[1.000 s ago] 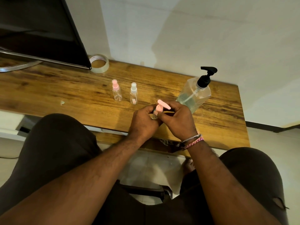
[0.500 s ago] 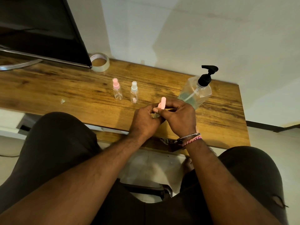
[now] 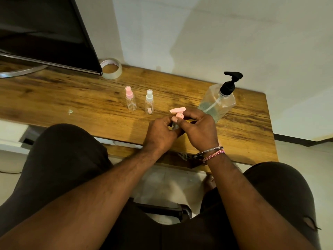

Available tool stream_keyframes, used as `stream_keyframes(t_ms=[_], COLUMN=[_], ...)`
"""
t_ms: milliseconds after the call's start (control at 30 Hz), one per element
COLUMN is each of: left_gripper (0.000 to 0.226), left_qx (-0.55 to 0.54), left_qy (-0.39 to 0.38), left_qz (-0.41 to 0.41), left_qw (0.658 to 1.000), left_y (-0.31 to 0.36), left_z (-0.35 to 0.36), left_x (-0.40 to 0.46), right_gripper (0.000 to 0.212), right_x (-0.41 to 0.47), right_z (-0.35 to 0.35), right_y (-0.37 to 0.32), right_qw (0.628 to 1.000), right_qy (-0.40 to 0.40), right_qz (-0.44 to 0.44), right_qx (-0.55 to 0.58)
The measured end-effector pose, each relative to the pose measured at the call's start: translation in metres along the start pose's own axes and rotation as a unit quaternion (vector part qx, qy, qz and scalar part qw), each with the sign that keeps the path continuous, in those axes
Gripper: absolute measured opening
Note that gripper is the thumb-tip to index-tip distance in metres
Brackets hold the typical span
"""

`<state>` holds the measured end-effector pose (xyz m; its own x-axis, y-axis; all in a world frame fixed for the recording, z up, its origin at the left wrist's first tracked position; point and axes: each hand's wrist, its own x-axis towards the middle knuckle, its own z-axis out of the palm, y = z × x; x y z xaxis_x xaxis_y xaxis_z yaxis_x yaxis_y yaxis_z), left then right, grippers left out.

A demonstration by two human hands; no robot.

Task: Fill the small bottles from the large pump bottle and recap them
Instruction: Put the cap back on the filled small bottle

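At centre frame our left hand [image 3: 158, 136] grips a small clear bottle [image 3: 174, 126], mostly hidden between our fingers, while our right hand [image 3: 198, 129] pinches its pink pump cap [image 3: 178, 112]. We judge the cap is being turned; we should keep the bottle upright and the threads square (cross-threading would leak). Up and left, the pink-capped spray bottle [image 3: 130, 101] and white-capped spray bottle [image 3: 149, 101] look empty. The large pump bottle [image 3: 219, 101], at right, holds clear liquid low down.

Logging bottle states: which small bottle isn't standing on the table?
The pink-pump small bottle, held between left hand and right hand. The pink-capped bottle and white-capped bottle stand untouched.
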<state>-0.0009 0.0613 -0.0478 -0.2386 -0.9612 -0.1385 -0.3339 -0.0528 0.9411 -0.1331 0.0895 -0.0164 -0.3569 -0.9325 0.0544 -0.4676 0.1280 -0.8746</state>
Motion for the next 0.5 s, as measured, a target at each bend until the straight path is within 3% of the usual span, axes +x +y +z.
stream_keyframes(t_ms=[167, 333, 500], left_gripper=[0.026, 0.026, 0.023], left_qx=[-0.008, -0.044, -0.007], left_qy=[-0.003, -0.09, -0.149], left_qz=[-0.006, -0.022, -0.031], left_qw=[1.0, 0.995, 0.988], left_y=[-0.001, 0.008, 0.01], left_z=[-0.001, -0.01, -0.017], left_x=[0.0, 0.007, 0.013], right_gripper=[0.029, 0.027, 0.025], right_x=[-0.003, 0.002, -0.002], right_z=[0.009, -0.011, -0.008], right_y=[0.001, -0.009, -0.014], right_qw=[0.999, 0.989, 0.99], right_qy=[0.043, -0.051, -0.093], right_qz=[-0.003, 0.026, 0.006], right_qx=[0.0, 0.136, 0.106])
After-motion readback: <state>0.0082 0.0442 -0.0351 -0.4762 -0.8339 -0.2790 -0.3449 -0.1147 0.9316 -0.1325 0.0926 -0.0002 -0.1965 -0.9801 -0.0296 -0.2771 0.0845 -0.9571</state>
